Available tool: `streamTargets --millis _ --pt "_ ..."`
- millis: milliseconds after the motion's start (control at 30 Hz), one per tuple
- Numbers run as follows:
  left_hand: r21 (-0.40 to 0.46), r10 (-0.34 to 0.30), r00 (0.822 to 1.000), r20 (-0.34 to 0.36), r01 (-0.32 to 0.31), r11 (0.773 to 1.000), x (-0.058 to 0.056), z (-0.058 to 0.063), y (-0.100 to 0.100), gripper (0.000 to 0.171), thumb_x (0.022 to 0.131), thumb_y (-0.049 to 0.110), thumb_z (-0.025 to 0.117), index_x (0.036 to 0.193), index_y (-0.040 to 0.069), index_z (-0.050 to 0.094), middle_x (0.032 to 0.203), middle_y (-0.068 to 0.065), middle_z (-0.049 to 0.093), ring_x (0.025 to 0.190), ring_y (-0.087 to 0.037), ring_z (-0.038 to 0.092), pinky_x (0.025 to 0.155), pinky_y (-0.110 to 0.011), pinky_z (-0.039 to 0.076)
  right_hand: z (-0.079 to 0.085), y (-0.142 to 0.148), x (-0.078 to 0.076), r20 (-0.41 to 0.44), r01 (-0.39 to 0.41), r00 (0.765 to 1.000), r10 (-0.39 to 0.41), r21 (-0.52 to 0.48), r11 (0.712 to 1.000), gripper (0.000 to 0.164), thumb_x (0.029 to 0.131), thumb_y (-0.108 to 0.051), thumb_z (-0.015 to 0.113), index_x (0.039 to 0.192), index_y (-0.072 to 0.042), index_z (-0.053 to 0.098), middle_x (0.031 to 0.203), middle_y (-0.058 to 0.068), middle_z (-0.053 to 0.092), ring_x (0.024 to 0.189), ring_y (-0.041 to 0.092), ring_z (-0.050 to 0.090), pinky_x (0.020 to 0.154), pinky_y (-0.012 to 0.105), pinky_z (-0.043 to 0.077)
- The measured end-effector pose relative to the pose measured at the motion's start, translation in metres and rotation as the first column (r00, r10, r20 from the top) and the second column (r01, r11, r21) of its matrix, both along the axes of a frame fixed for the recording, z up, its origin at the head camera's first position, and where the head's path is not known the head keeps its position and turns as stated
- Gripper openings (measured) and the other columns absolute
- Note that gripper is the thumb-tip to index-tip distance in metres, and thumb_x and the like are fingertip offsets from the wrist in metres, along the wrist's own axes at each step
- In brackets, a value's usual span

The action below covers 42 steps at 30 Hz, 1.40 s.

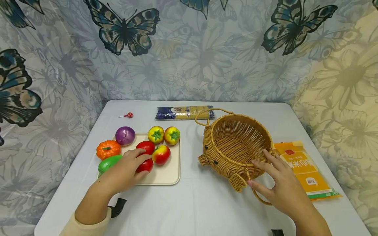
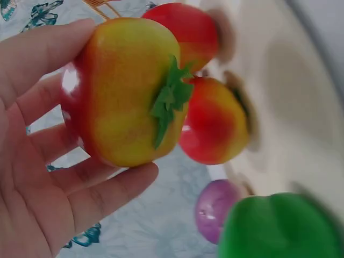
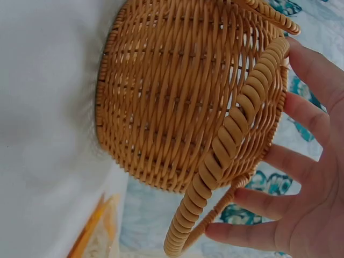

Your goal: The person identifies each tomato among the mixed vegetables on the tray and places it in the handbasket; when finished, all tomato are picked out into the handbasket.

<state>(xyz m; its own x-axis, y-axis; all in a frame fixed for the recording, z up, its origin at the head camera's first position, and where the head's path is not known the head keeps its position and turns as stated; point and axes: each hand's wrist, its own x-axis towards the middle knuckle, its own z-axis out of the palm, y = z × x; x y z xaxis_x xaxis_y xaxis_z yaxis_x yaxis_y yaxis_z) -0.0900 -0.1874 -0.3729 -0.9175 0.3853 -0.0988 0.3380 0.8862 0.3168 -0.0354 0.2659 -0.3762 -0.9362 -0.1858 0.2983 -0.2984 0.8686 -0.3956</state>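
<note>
Fingers of the left hand (image 1: 125, 168) are curled round a held tomato (image 2: 129, 97), red at one end, yellow at the other, green calyx facing the tray side; can't tell if it's lifted clear. Fingers of the right hand (image 1: 280, 183) are spread wide and mostly straight, tips at the basket's rim, thumb at one end of the near handle (image 3: 236, 123).

Butterfly-print backdrop (image 1: 203, 65): well beyond both sets of fingers. White table (image 1: 189, 209): below both. Wicker basket (image 1: 227, 167): just left of the right fingers, mouth up, standing on the table. Cream tray (image 1: 168, 173): under the left fingers. Orange packet (image 1: 310, 177): flat, just right of the right fingers. Blue-and-gold packet (image 1: 183, 112): flat, well beyond the left fingertips and to their right, by the basket's far handle.

Orange pumpkin (image 1: 108, 149): left of the left fingers. Green pepper (image 1: 107, 163): same side, nearer, partly hidden by the hand. Purple vegetable (image 1: 125, 135): beyond the left fingers, slightly left. Red tomato (image 1: 146, 145): right at the left fingertips; contact unclear. Red-yellow tomato (image 1: 161, 155): just right of them. Two yellow-green tomatoes (image 1: 155, 134): farther beyond. Red lollipop (image 1: 129, 115): well beyond the left fingers.
</note>
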Motion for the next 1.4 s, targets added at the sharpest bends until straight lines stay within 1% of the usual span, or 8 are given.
streamTargets --millis 167,433,633,733,900,1067,1300,1400 --pt "0.015 -0.056 0.997 -0.058 0.057 0.998 -0.006 0.015 0.005 0.053 0.085 0.034 0.071 0.133 0.021 0.055 0.142 -0.008 0.044 0.129 -0.031 0.044 0.094 -0.050 0.050 0.000 0.000 0.002 -0.032 0.003 0.999 -0.003 -0.005 1.000 0.062 0.066 -0.038 0.085 0.123 -0.026 0.064 0.150 0.013 0.038 0.132 0.049 0.034 0.091 0.072 0.034" --pt "-0.005 -0.120 0.987 -0.103 0.120 0.993 -0.015 0.038 0.018 0.051 0.087 0.036 0.068 0.135 0.029 0.053 0.142 -0.004 0.042 0.130 -0.026 0.040 0.092 -0.048 0.051 0.000 0.000 0.003 -0.032 0.027 0.999 -0.027 0.008 1.000 0.062 0.066 -0.040 0.085 0.123 -0.029 0.064 0.148 0.015 0.038 0.130 0.048 0.037 0.086 0.070 0.038" --pt "0.016 -0.193 0.970 -0.151 0.197 0.980 -0.026 0.053 0.034 0.046 0.088 0.033 0.067 0.132 0.024 0.055 0.140 -0.005 0.044 0.124 -0.025 0.043 0.089 -0.041 0.054 0.001 0.000 0.004 -0.045 0.015 0.999 -0.014 0.023 1.000 0.061 0.066 -0.042 0.084 0.122 -0.032 0.064 0.147 0.016 0.040 0.128 0.049 0.038 0.085 0.071 0.039" --pt "0.008 -0.225 0.959 -0.171 0.229 0.973 -0.031 0.062 0.044 0.046 0.090 0.034 0.065 0.133 0.024 0.054 0.141 -0.004 0.043 0.124 -0.024 0.043 0.091 -0.040 0.052 -0.001 0.000 0.003 -0.053 0.011 0.999 -0.010 0.020 1.000 0.060 0.066 -0.042 0.083 0.122 -0.030 0.064 0.147 0.016 0.040 0.128 0.049 0.038 0.086 0.071 0.037" --pt "-0.028 -0.281 0.942 -0.185 0.281 0.959 -0.039 0.075 0.065 0.046 0.091 0.038 0.062 0.133 0.022 0.053 0.145 -0.004 0.039 0.133 -0.026 0.036 0.100 -0.043 0.047 -0.002 -0.001 0.004 -0.067 0.013 0.998 -0.012 0.018 1.000 0.059 0.066 -0.042 0.084 0.120 -0.028 0.065 0.146 0.016 0.041 0.127 0.049 0.039 0.088 0.070 0.038" --pt "-0.047 -0.350 0.910 -0.223 0.349 0.936 -0.049 0.086 0.086 0.045 0.091 0.037 0.061 0.133 0.022 0.053 0.143 -0.004 0.041 0.132 -0.024 0.037 0.098 -0.041 0.049 -0.002 -0.001 0.004 -0.059 0.027 0.998 -0.025 0.029 0.999 0.058 0.066 -0.043 0.084 0.120 -0.030 0.065 0.145 0.014 0.042 0.126 0.049 0.039 0.086 0.070 0.039" --pt "-0.028 -0.439 0.848 -0.298 0.452 0.892 -0.063 0.096 0.119 0.043 0.090 0.035 0.063 0.131 0.026 0.054 0.136 0.000 0.046 0.121 -0.019 0.041 0.091 -0.032 0.050 -0.004 -0.002 0.006 -0.038 0.042 0.998 -0.040 0.039 0.998 0.058 0.068 -0.045 0.082 0.121 -0.032 0.064 0.146 0.014 0.041 0.127 0.048 0.039 0.086 0.070 0.039" --pt "-0.034 -0.470 0.837 -0.281 0.481 0.876 -0.069 0.098 0.133 0.046 0.090 0.037 0.063 0.134 0.027 0.052 0.137 0.001 0.045 0.124 -0.018 0.040 0.092 -0.031 0.049 -0.004 -0.002 0.006 -0.037 0.049 0.998 -0.048 0.043 0.998 0.057 0.068 -0.046 0.081 0.122 -0.033 0.064 0.146 0.013 0.041 0.127 0.048 0.039 0.084 0.069 0.041"
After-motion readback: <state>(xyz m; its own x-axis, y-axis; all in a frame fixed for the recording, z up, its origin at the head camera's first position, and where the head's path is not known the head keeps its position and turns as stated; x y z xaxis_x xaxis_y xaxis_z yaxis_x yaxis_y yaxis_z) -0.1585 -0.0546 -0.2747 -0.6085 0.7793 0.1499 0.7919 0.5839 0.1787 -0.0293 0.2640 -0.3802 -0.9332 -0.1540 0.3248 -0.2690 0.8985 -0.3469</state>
